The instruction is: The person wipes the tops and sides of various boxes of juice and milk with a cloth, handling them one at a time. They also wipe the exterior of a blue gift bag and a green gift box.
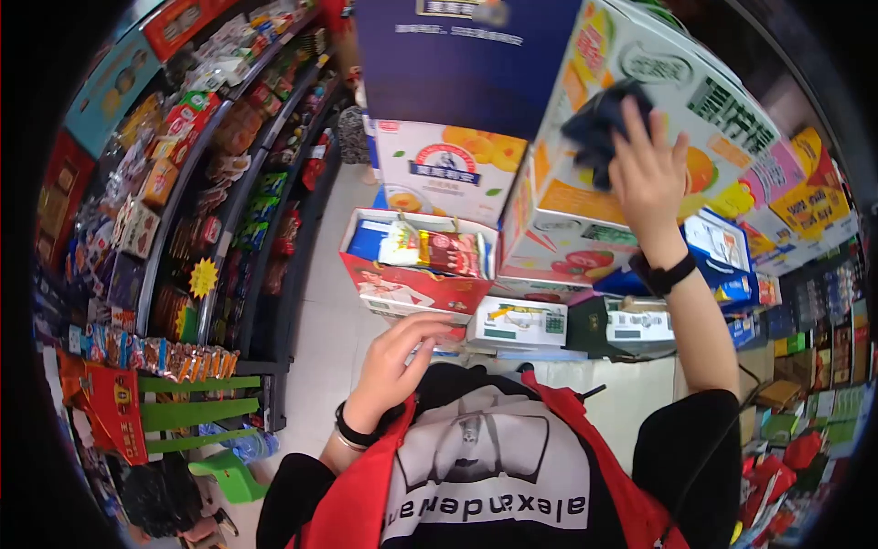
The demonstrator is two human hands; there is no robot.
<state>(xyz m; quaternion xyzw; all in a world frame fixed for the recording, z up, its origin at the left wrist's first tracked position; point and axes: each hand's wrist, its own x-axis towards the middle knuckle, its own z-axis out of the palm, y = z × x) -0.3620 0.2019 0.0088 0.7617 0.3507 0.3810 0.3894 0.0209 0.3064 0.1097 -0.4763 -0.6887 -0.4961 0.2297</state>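
Left hand point(395, 359) loosely curled, empty, near chest just short of the open red carton point(416, 274); right hand point(646, 165) raised, pressing dark cloth point(599, 123) flat on tilted fruit-drink carton point(631, 137), wiping apparently mid-face with lower stack untouched; narrow aisle floor point(320, 320) open leftward beside shelves point(210, 183).

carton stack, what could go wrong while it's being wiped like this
1. The right hand presses a dark cloth on the tilted-looking top carton; a hard push might shift it on the stack.
2. The left hand hangs free near the chest and steadies nothing, so a slipping carton might not be caught.
3. The open red box of packets sits just below and could be hit.
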